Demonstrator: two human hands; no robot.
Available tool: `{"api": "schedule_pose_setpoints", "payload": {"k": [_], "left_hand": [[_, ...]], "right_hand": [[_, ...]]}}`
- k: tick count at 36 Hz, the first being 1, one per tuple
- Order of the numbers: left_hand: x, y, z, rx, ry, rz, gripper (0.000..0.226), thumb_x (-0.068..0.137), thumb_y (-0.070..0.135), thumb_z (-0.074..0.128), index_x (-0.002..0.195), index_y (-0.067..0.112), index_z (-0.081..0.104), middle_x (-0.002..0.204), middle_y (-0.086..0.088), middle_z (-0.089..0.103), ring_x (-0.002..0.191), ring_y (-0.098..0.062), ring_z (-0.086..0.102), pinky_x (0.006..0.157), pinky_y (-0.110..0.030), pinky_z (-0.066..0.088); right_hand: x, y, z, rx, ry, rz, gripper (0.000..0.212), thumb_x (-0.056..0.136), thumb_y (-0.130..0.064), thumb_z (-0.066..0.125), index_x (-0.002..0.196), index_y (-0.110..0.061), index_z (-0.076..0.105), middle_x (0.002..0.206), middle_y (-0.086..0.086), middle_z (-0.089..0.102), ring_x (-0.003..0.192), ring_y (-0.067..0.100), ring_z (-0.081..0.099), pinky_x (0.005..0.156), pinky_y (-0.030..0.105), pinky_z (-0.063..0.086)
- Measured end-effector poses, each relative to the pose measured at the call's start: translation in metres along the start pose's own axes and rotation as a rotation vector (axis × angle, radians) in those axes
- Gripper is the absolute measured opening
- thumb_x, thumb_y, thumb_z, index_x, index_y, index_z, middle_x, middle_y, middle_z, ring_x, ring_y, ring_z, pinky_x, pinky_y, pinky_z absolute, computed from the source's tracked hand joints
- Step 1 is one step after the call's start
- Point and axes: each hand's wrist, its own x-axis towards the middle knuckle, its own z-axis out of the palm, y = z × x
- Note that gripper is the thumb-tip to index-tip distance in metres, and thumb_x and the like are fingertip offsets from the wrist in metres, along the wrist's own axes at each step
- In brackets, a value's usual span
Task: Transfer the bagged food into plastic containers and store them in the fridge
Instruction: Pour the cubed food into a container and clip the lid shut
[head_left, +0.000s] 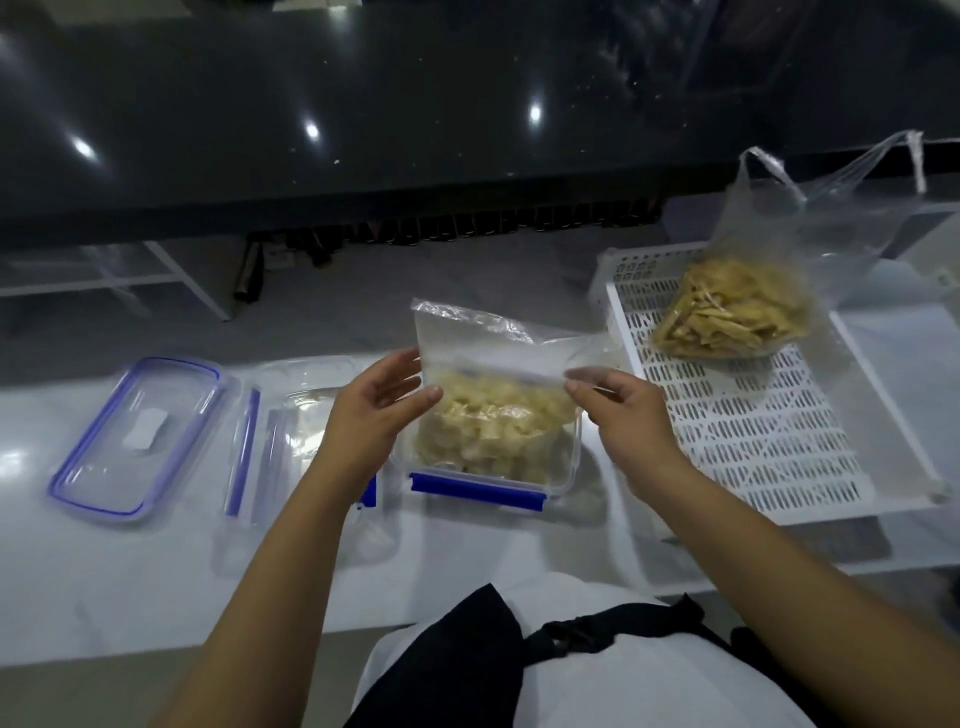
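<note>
— Clear plastic first: we note a zip bag (483, 364) of pale food pieces held upright between both hands, its lower end sunk into the open container (498, 457) with the blue clip.

— Grip?

— Our left hand (374, 410) curls around the bag's left edge, thumb in front, fingers behind. Our right hand (618, 410) pinches the bag's right edge between thumb and forefinger.

— And around the hands?

— Just left of the left hand we see a second clear container (291, 415), partly hidden by the wrist; its contents are too blurred to tell. Farther left lies a blue-rimmed lid (135, 436), flat on the white counter (104, 582). Right of the right hand sits a white perforated tray (753, 441), and on its far part a thin carrier bag (737, 306) of yellowish strips, handles standing up.

— Touching?

— Carrier bag rests on the tray, well apart from the hands. Zip bag touches the container; whether food is spilling out, we cannot tell.
</note>
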Motion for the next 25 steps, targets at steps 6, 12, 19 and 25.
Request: {"api": "schedule_pose_setpoints", "payload": {"k": [6, 12, 19, 25], "left_hand": [[0.019, 0.008, 0.014, -0.037, 0.029, 0.003, 0.017, 0.069, 0.032, 0.083, 0.083, 0.022, 0.082, 0.122, 0.02, 0.067, 0.105, 0.011, 0.064, 0.082, -0.01, 0.05], [0.008, 0.015, -0.002, -0.223, 0.044, 0.11, 0.023, 0.071, 0.036, 0.087, 0.086, 0.019, 0.082, 0.133, 0.012, 0.066, 0.127, -0.008, 0.059, 0.101, -0.035, 0.048], [0.003, 0.003, 0.004, -0.109, 0.002, 0.005, 0.049, 0.065, 0.046, 0.081, 0.113, 0.04, 0.075, 0.124, 0.01, 0.072, 0.121, -0.009, 0.064, 0.103, -0.033, 0.049], [0.007, -0.006, 0.014, -0.065, 0.029, -0.024, 0.041, 0.078, 0.029, 0.082, 0.118, 0.035, 0.072, 0.12, 0.01, 0.074, 0.116, -0.005, 0.066, 0.093, -0.019, 0.052]], "right_hand": [[0.006, -0.022, 0.001, 0.027, -0.006, -0.075, 0.011, 0.088, -0.016, 0.075, 0.086, -0.026, 0.079, 0.09, -0.011, 0.078, 0.09, 0.0, 0.07, 0.076, 0.008, 0.05], [0.006, -0.043, -0.01, 0.099, -0.074, -0.176, 0.008, 0.089, -0.024, 0.073, 0.092, -0.025, 0.081, 0.1, -0.006, 0.078, 0.104, 0.009, 0.07, 0.096, 0.031, 0.053], [0.0, -0.005, -0.007, 0.046, -0.12, 0.044, 0.03, 0.08, -0.028, 0.082, 0.109, -0.029, 0.073, 0.101, -0.007, 0.076, 0.098, 0.009, 0.071, 0.084, 0.024, 0.055], [-0.007, 0.016, -0.002, 0.023, 0.082, 0.094, 0.029, 0.086, -0.026, 0.078, 0.114, -0.02, 0.073, 0.11, -0.002, 0.072, 0.105, 0.016, 0.066, 0.086, 0.027, 0.054]]}}
